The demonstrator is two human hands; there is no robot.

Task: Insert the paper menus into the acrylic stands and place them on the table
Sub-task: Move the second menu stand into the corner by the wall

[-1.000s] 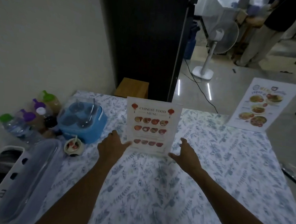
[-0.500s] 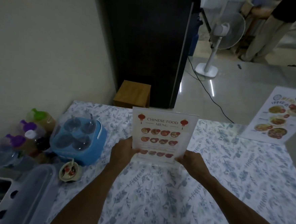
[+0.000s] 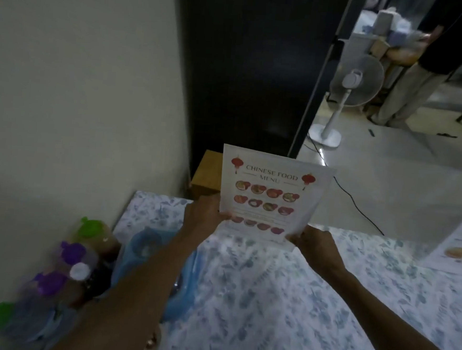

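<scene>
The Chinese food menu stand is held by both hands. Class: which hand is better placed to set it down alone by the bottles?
Left, probably. The left hand grips the Chinese food menu stand on the side facing the bottles; the right hand would have to cross over.

The scene is dim and bluish, with the brightest light on the glossy floor (image 3: 387,185) up and right of the grip. Motion blur smears the bottles (image 3: 82,249) down-left of the grip and the patterned surface (image 3: 284,301) below it. Straight lines bow toward the frame edges.
</scene>
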